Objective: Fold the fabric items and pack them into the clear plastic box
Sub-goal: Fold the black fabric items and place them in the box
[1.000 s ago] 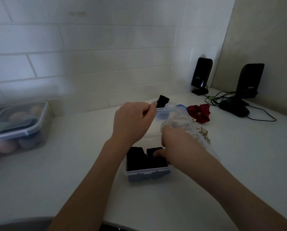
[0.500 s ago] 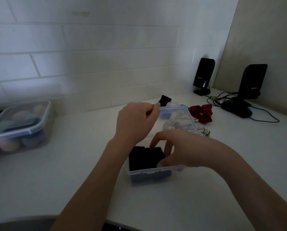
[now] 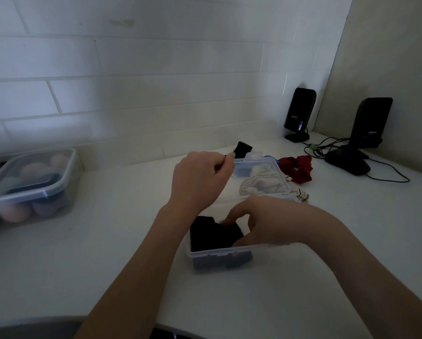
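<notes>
The clear plastic box [image 3: 218, 256] sits near on the bench [image 3: 112, 253]; right hand [image 3: 266, 222] fingers [image 3: 229, 217] press black fabric [image 3: 213, 234] inside, grip unclear; left hand [image 3: 200, 179] pinches the lid [image 3: 261, 176] open; slipping, it could snap down on them.

A white counter [image 3: 107, 253] is carrying the clear plastic box [image 3: 219, 259] at centre, a lidded tub [image 3: 31, 187] at nine o'clock, a red scrunchie [image 3: 299, 168] and two speakers [image 3: 300, 113] at two o'clock.

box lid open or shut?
Open. Left hand holds the lid tilted up behind the box; right hand presses black fabric inside.
</notes>
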The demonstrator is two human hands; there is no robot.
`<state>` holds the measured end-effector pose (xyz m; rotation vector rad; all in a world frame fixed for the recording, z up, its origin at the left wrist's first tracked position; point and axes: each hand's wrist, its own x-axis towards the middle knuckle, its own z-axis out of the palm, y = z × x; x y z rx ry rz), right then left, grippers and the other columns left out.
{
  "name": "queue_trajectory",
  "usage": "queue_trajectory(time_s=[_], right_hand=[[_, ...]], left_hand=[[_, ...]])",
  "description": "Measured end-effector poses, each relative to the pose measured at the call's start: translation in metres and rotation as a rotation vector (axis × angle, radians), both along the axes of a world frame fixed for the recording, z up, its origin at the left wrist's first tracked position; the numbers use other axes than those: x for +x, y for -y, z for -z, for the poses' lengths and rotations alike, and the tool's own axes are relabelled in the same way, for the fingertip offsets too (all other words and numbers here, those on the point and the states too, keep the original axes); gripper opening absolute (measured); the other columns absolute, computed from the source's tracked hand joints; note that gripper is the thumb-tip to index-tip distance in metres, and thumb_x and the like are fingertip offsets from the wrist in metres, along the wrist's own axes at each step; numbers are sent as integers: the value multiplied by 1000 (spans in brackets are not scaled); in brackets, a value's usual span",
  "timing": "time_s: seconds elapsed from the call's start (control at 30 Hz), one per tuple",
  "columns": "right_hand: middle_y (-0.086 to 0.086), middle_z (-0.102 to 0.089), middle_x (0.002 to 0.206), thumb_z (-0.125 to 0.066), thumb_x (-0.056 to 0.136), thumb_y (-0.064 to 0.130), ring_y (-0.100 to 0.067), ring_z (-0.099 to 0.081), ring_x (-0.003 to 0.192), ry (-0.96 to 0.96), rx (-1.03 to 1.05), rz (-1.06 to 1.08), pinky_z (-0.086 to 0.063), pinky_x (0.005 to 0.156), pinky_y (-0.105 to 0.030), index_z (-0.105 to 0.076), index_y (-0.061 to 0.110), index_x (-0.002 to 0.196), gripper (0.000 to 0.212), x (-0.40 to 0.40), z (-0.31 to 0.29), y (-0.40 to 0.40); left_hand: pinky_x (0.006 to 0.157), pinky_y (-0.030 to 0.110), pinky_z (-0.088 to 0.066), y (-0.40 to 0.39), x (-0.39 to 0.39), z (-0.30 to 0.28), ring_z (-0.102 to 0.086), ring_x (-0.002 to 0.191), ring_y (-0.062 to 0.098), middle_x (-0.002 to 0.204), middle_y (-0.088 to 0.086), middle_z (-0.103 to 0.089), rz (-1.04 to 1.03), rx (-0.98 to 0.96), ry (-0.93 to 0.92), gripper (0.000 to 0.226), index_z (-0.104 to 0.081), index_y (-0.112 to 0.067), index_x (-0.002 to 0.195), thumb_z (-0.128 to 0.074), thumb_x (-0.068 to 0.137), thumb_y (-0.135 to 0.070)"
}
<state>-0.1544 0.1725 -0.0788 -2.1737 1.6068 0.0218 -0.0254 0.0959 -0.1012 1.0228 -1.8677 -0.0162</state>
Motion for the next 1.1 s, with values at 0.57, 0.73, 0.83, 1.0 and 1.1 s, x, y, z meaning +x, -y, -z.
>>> queue_trajectory(time_s=[0.57,0.73,0.83,1.0,1.1], right_hand=[[-1,-52,55,-61,87,23,-16,-45,53,719,-597,558,-37,51,-23,-69,19,90,10,-76,-2,50],[6,-58,70,-54,91,18,-12,-56,65,574,-733,609,-52,66,-32,-66,20,95,13,-97,11,96],[2,-63,82,-52,91,13,-15,-60,76,503,-659,540,-46,62,-21,-67,20,98,18,-109,24,122],[3,-70,95,-59,87,10,-11,-64,86,547,-446,324,-48,75,-17,-70,21,97,19,-110,44,148],[4,-70,86,-67,80,7,-1,-61,76,489,-415,224,-45,68,-9,-72,13,95,16,-109,54,157]], left_hand=[[45,12,-31,44,38,14,-44,37,5,38,-1,-42,-155,133,-624,51,-55,-5,46,-48,94,-22],[49,18,-37,88,50,41,-48,44,4,56,1,-55,-97,417,-376,22,-62,-15,71,-53,91,-22],[56,22,-45,112,49,48,-54,56,14,72,4,-59,88,536,-308,9,-62,-20,89,-60,82,-13],[80,18,-48,154,19,37,-55,102,25,121,13,-52,385,627,32,64,-49,-17,129,-61,68,-30],[82,27,-51,169,-3,38,-56,109,33,127,15,-50,421,657,203,52,-51,-21,126,-64,77,-11]])
